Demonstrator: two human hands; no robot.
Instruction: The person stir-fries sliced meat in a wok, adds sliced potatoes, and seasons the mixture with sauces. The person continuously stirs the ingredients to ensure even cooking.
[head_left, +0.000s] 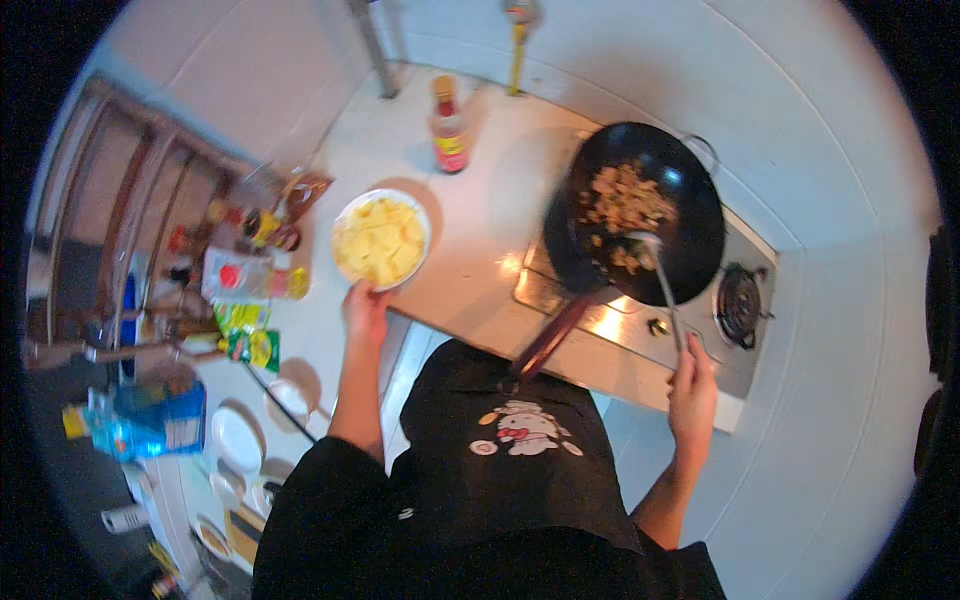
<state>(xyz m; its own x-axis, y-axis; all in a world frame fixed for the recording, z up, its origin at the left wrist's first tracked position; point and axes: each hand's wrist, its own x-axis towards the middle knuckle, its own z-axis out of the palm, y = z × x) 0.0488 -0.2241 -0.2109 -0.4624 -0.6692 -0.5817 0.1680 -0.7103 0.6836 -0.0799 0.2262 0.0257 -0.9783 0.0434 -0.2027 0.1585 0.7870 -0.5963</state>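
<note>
My left hand (367, 309) grips the near rim of a white plate (425, 219) heaped with pale yellow chunks (381, 238), possibly potato. In my right hand (691, 379) is the handle of a metal spatula (667, 289), its head down in a black wok (694, 259). Browned, chopped food, perhaps minced meat (626, 201), lies in the wok, with a smaller portion around the spatula head. The wok sits on the gas stove (637, 326), its dark reddish handle (555, 334) pointing back toward my apron.
A sauce bottle (450, 139) stands between plate and wall. Seasoning bottles (289, 283), a green packet (259, 346), white dishes (237, 437) and a blue bag (165, 416) crowd the left counter. A second burner (739, 304) is right of the wok.
</note>
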